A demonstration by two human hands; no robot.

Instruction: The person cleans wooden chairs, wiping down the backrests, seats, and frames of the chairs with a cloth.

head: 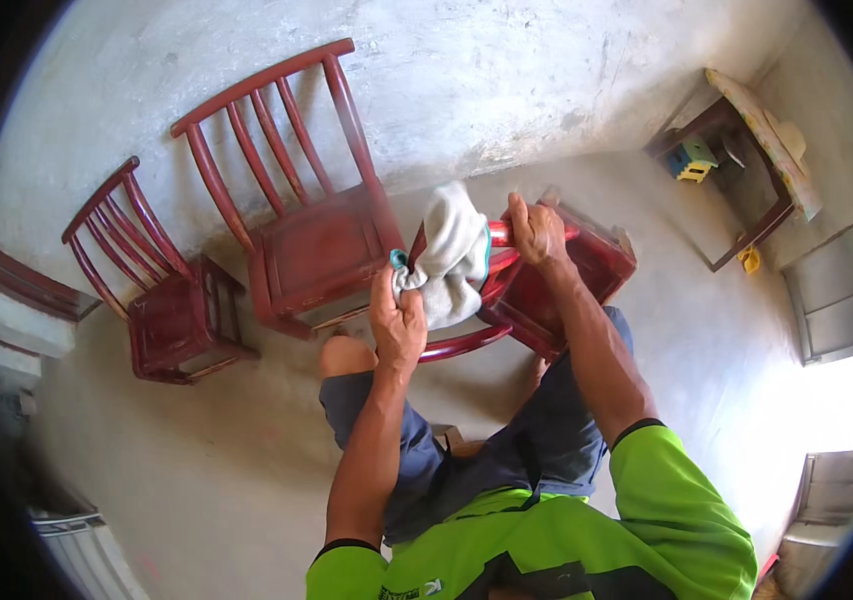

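Note:
A dark red wooden chair [569,281] is tipped over in front of me, between my knees, with its seat to the right and its back toward my left. My right hand [543,232] grips a glossy post of the chair's back. In my left hand [399,322] is a bunched pale grey cloth [453,259] with a teal edge. The cloth drapes over the chair's back and hides part of it; whether it is wrapped around a rail I cannot tell.
Two more red wooden chairs, a larger one [321,244] and another [164,322], stand upright along the whitewashed wall [471,82] to the left. At right is a dark-framed table [760,221] with a patterned cover, and a blue-and-yellow stool [693,159] beneath it.

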